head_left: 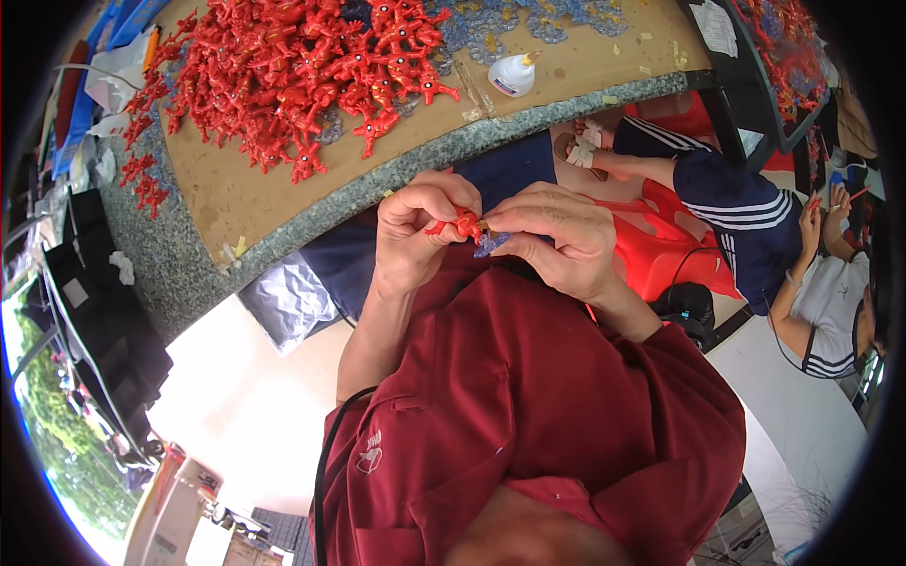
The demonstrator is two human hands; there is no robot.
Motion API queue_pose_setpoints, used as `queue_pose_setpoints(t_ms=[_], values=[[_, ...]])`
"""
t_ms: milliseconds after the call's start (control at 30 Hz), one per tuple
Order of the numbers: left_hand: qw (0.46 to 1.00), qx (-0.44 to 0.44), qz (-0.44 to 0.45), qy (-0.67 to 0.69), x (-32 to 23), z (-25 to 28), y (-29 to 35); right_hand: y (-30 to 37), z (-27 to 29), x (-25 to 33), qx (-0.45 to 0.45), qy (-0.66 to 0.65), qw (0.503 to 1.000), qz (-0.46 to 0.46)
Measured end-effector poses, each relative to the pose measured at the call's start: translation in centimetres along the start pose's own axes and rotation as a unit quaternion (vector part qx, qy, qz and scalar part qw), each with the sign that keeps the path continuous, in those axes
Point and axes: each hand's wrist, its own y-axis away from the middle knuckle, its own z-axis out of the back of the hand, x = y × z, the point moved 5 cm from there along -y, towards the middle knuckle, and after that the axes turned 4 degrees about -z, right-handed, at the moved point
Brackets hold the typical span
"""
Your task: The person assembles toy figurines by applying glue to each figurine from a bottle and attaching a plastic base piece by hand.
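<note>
Head view, right around mid-frame: got one small red figure [466,224] pinched between thumb and fingers of the left hand [413,228], plus one see-through blue piece [490,246] gripped in the right hand [562,236], up close against the figure. Can't tell whether joined or just touching, being tiny and half covered by fingertips. Looks like the step of fitting blue to red, judging by the grip. Seems to call for keeping the left steady next, then lining up and pressing gently with the right.

Now for the counts. Two hands, both busy. One figure and one blue piece held. On the tabletop [236,203], upper left to top centre, one big heap of red figures [274,75], way too many to count. Near top centre, lots of blue-and-yellow pieces [467,33], also past counting. Just one white bottle [512,75], right of the heap.
</note>
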Motion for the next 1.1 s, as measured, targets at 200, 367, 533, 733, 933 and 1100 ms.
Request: queue_pose_setpoints(t_ms=[200,367,533,733,933,1100], values=[[0.997,-0.015,0.025,0.067,0.7,-0.4,0.0,0.2,-0.2,0.7,-0.019,0.035,0.996,0.077],[0.996,0.001,0.058,0.072,0.9,-0.3,0.0,0.1,-0.2,0.7,-0.009,0.049,0.994,0.092],[0.997,0.043,0.060,-0.006,0.0,-0.1,-0.3,0.5,-0.1,0.5,-0.002,0.040,0.996,0.077],[0.987,0.018,0.051,-0.148,-1.2,-1.1,-0.3,0.7,0.2,-0.2,-0.011,0.010,0.995,0.097],[0.981,0.015,0.019,-0.190,-1.7,-1.5,-0.1,0.6,0.2,-0.3,-0.006,-0.027,0.994,0.106],[0.979,0.014,0.015,-0.205,-2.1,-1.1,-0.3,0.3,-0.1,-0.7,-0.002,-0.034,0.996,0.082]])
